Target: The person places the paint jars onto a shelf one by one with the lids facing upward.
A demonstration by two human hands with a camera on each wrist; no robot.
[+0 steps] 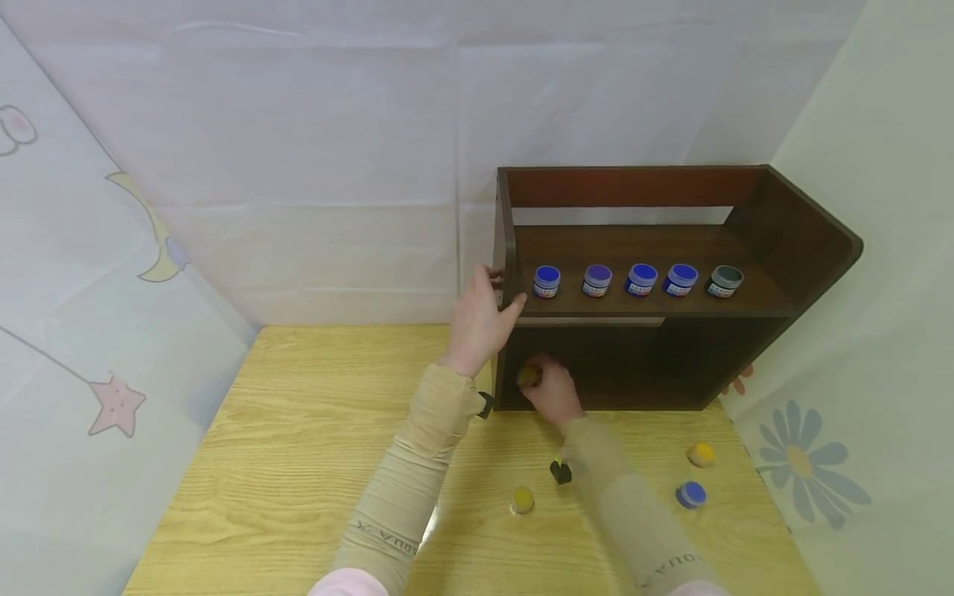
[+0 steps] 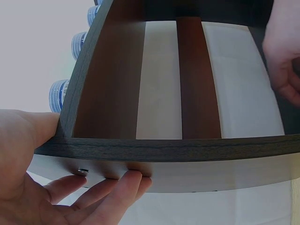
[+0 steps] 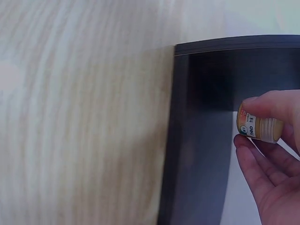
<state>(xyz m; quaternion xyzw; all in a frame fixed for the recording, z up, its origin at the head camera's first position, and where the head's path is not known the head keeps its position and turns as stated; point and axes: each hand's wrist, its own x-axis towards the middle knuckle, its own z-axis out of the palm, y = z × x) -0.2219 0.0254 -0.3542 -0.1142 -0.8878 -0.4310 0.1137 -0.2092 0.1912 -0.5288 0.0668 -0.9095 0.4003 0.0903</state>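
Shelved jars (image 1: 642,281): five; loose jars (image 1: 522,500), near: three. Right hand (image 1: 555,394) pinches yellow jar (image 3: 257,127), lower left; left hand (image 1: 480,324) grips rack (image 1: 626,245).

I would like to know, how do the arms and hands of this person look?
The left hand and right hand wear no gloves. Both arms have tan sleeves with dark lettering, and pink fabric at the lower ends. A small black piece shows beside each sleeve.
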